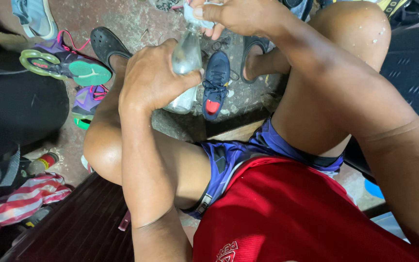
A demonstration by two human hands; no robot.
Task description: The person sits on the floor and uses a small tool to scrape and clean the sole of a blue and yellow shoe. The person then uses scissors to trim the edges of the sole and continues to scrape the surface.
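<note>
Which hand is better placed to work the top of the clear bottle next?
Probably the right hand: it is already at the neck of the clear bottle, fingers holding a white cloth there. The left hand is wrapped around the bottle's body, steadying it.

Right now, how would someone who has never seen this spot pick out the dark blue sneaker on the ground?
Start at the clear glass bottle gripped in the left hand, between the seated person's knees. Just to its right on the stained concrete floor lies the dark blue laced sneaker. Unlike the purple and green sneaker further left, it shows a red insole patch.
</note>
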